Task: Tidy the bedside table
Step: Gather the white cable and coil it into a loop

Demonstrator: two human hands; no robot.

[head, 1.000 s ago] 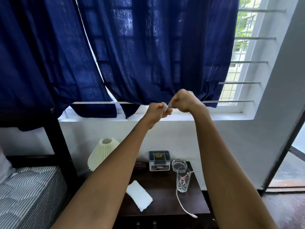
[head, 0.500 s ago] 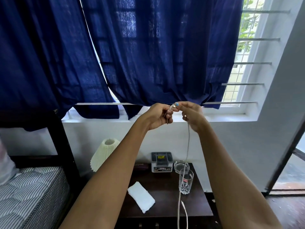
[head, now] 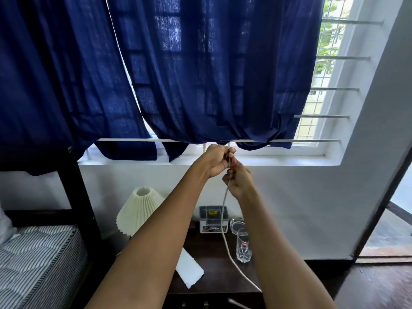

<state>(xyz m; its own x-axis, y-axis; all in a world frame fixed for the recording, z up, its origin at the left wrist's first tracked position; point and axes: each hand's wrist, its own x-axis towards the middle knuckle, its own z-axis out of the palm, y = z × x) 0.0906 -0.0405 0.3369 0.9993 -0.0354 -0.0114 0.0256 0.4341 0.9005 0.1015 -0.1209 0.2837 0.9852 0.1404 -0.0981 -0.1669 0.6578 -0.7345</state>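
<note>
- White charging cable (head: 224, 221) is pinched up high in front of the window sill, both hands bunched together on its top end.
- Left hand (head: 217, 161) is closed around the cable's upper end, fingers curled tight on it.
- Right hand (head: 238, 179) sits just below and touching the left, also closed on the cable.
- From there the cable hangs down over the dark wooden bedside table (head: 214, 279) and runs off behind the right forearm.
- On the table: a clear drinking glass (head: 243, 246), a folded white cloth (head: 189, 269), a small grey box (head: 214, 219) at the back.
- Pleated cream lampshade (head: 139, 210) sits tilted at the table's left, next to the striped mattress (head: 38, 264).
</note>
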